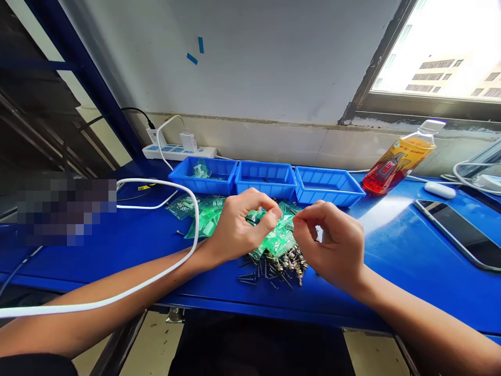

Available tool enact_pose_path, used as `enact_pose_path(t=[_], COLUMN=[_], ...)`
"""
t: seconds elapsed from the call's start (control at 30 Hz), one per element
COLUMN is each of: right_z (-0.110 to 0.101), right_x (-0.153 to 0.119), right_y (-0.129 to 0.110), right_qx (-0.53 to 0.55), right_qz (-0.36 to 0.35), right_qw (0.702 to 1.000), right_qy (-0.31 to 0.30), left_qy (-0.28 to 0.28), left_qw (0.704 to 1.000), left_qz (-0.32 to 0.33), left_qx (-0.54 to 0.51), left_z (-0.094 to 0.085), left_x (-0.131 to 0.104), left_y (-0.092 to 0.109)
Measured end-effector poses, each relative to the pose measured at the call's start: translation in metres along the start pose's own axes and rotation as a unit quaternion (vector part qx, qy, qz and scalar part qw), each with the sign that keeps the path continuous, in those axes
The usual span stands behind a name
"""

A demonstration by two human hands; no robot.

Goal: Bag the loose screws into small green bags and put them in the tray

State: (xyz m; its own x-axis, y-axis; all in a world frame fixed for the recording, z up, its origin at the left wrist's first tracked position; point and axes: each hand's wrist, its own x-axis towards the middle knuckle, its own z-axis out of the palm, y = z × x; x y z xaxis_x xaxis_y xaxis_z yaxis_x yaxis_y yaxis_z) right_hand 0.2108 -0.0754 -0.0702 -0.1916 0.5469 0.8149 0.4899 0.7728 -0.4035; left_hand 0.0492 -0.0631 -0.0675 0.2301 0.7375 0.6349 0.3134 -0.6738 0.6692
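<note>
My left hand (245, 224) is closed in a pinch, thumb against forefinger, above a pile of small parts on the blue table (129, 261). Facing it across a short gap, my right hand (332, 243) is pinched too. What sits between the fingertips of either hand, if anything, is too small to make out. A clear green plastic bag (279, 237) lies below and between the hands; whether they touch it, I cannot tell. More green bags (211, 216) with small parts inside lie left of it. In front are loose dark screws (247, 278) and brass-coloured fasteners (293, 261).
Behind the pile stand a left blue tray (203, 185) with a small bag in it, a middle tray (266, 190) and a right tray (329, 198). A drink bottle (399, 159) and a phone (462, 235) are at right. A white cable (156, 279) crosses over my left forearm.
</note>
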Motion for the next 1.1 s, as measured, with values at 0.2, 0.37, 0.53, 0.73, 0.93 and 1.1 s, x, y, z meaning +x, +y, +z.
enact_pose_path(t=[0.2, 0.37, 0.53, 0.73, 0.93, 1.1], right_z=[0.001, 0.003, 0.002, 0.004, 0.006, 0.007], right_x=[0.003, 0.001, 0.001, 0.001, 0.000, -0.001], right_y=[0.008, 0.012, 0.015, 0.018, 0.022, 0.024], right_qx=[-0.082, -0.085, -0.086, -0.091, -0.109, -0.124], right_qz=[-0.028, -0.026, -0.035, -0.045, -0.050, -0.049], right_qw=[0.996, 0.996, 0.995, 0.994, 0.992, 0.990], right_qy=[-0.010, -0.017, -0.021, -0.035, -0.036, -0.047], left_qy=[-0.020, -0.017, -0.026, -0.030, -0.052, -0.067], left_qw=[0.998, 0.993, 0.987, 0.980, 0.960, 0.929], left_qz=[0.013, 0.051, 0.091, 0.120, 0.160, 0.205], left_qx=[0.061, 0.103, 0.131, 0.153, 0.226, 0.301], left_z=[0.006, 0.008, 0.008, 0.008, 0.009, 0.008], left_x=[-0.001, -0.002, -0.002, -0.003, -0.005, -0.007], left_y=[-0.005, -0.009, -0.011, -0.014, -0.017, -0.017])
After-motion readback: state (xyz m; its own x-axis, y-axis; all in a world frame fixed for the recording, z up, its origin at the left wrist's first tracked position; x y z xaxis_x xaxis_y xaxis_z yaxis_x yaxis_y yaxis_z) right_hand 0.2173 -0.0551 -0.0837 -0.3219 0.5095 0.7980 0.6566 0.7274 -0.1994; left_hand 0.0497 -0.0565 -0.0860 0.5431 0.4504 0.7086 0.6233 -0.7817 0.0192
